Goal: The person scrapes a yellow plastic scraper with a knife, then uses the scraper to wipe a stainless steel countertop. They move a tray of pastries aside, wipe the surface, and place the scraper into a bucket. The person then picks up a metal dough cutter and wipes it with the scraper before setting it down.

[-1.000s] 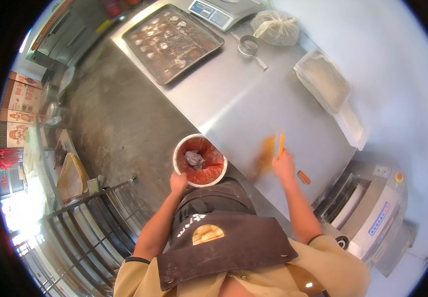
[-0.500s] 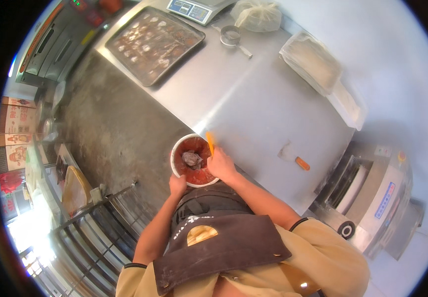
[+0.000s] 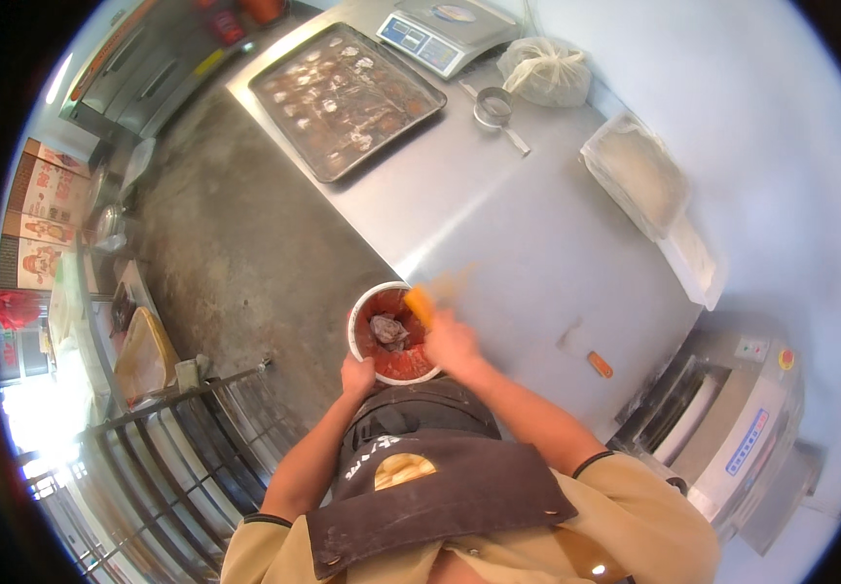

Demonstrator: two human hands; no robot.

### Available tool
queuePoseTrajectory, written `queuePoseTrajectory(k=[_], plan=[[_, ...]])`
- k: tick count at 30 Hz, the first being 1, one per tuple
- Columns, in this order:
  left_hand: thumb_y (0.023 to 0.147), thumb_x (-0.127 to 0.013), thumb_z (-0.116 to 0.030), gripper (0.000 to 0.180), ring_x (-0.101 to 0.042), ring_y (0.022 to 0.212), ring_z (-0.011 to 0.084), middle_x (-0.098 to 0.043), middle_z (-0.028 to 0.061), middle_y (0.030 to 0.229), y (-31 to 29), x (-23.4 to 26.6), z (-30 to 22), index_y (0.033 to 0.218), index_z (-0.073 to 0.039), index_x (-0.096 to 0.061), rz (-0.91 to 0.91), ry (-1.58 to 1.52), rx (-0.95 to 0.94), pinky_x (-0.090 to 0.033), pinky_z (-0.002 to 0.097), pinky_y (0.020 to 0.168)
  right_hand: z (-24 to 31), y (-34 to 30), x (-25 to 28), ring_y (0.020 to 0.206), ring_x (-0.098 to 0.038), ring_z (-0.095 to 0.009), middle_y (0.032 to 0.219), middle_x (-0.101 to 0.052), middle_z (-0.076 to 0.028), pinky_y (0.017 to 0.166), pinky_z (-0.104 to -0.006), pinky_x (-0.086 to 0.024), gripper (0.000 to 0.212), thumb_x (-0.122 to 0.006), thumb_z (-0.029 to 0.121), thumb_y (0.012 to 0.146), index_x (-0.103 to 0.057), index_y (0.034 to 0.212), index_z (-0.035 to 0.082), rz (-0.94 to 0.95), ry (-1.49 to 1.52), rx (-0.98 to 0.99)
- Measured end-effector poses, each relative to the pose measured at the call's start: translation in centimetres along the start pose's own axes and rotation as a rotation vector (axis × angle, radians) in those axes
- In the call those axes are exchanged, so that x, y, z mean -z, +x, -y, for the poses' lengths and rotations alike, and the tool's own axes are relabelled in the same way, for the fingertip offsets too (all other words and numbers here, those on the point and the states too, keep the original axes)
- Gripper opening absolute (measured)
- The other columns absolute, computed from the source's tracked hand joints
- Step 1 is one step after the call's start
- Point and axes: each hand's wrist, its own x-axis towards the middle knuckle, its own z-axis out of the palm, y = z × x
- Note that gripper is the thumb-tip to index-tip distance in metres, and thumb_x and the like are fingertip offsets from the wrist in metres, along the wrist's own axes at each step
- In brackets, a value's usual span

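Note:
A white-rimmed bucket (image 3: 352, 334), reddish inside, is in front of my apron at the table's near corner. Inside it lies a greyish crumpled lump (image 3: 388, 332), like a knotted plastic bag. My left hand (image 3: 358, 374) is closed on the bucket's near-left rim. At the right side of the rim, my right hand (image 3: 452, 344) grips an orange tool (image 3: 419, 306) that reaches over the bucket's edge. A tan blur shows beside this tool, and motion smears its shape, so I cannot tell its kind.
On the metal table (image 3: 498, 234) lie a baking tray (image 3: 343, 97), a scale (image 3: 440, 39), a small sieve (image 3: 493, 107), a tied bag (image 3: 545, 70), a lined tub (image 3: 639, 175) and an orange-handled tool (image 3: 600, 365). A roller machine (image 3: 722, 419) stands at right, a rack (image 3: 177, 467) at left.
The view has shifted, so the table's things sit lower and further right. My right hand has moved from the bucket's rim outward to the right, and the orange tool has tilted.

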Motion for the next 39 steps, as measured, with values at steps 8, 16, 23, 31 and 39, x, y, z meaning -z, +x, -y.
queuePoseTrajectory(k=[8, 16, 23, 31, 39], plan=[[0.089, -0.063, -0.019, 0.048, -0.074, 0.109, 0.0424, -0.075, 0.0286, 0.117, 3.1, 1.2, 1.7, 0.132, 0.001, -0.066, -0.083, -0.128, 0.096, -0.058, 0.0482, 0.095, -2.7, 12.5, 9.6, 0.106, -0.071, -0.046, 0.12, -0.073, -0.022, 0.093, -0.0556, -0.056, 0.043, -0.054, 0.021, 0.099, -0.057, 0.14, 0.006, -0.445, 0.111, -0.137], [0.091, -0.059, -0.014, 0.043, -0.079, 0.089, 0.0384, -0.075, 0.026, 0.111, 6.7, 2.9, -0.2, 0.131, 0.002, -0.066, -0.129, -0.378, 0.137, -0.066, 0.046, 0.069, -4.1, 26.2, 14.3, 0.105, -0.072, -0.042, 0.123, -0.069, -0.021, 0.091, -0.0551, -0.056, 0.038, -0.055, 0.021, 0.098, -0.062, 0.133, 0.007, -0.355, -0.231, -0.158], [0.091, -0.06, -0.017, 0.047, -0.075, 0.104, 0.0401, -0.073, 0.0259, 0.12, 11.5, 3.7, 1.4, 0.134, 0.0, -0.064, -0.194, -0.309, 0.1, -0.062, 0.0479, 0.082, 10.2, 13.2, 1.6, 0.101, -0.074, -0.04, 0.116, -0.07, -0.022, 0.086, -0.0528, -0.059, 0.041, -0.058, 0.017, 0.094, -0.062, 0.132, 0.002, 0.191, -0.313, 0.469], [0.089, -0.06, -0.023, 0.049, -0.073, 0.116, 0.0407, -0.074, 0.025, 0.124, 11.0, 3.9, -2.3, 0.134, -0.004, -0.067, -0.105, -0.246, 0.177, -0.058, 0.0476, 0.098, 6.4, 11.2, 3.3, 0.106, -0.073, -0.041, 0.118, -0.074, -0.022, 0.095, -0.0499, -0.057, 0.04, -0.059, 0.022, 0.101, -0.064, 0.139, 0.009, -0.022, 0.424, 0.173], [0.092, -0.059, -0.014, 0.044, -0.079, 0.088, 0.0396, -0.074, 0.028, 0.111, 6.9, 4.5, 1.6, 0.13, 0.006, -0.063, -0.19, -0.333, 0.132, -0.068, 0.0464, 0.066, 2.9, 10.7, 1.9, 0.112, -0.072, -0.024, 0.124, -0.073, -0.01, 0.099, -0.0408, -0.057, 0.035, -0.066, 0.021, 0.105, -0.063, 0.135, 0.003, 0.355, 1.511, -0.079]])
